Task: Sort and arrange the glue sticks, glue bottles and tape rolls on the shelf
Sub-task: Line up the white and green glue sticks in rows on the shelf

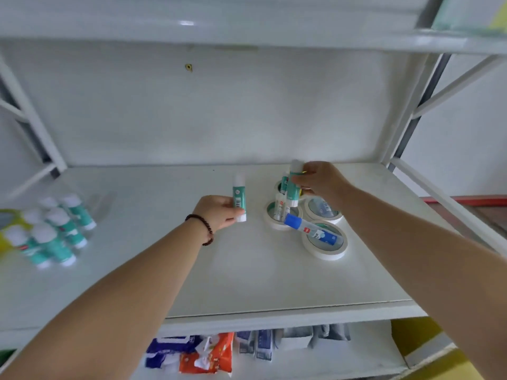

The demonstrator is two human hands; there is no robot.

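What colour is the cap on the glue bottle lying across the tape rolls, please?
Blue, on the glue bottle; seen in the head view.

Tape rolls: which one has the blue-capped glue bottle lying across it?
The nearest roll, front right of the cluster. The glue bottle lies tilted over its hole, cap pointing left. The other rolls sit farther back.

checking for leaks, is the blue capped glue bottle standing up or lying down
Lying down. The blue-capped glue bottle rests on its side across a tape roll, cap end pointing left toward another roll. Whether it leaks, cannot tell.
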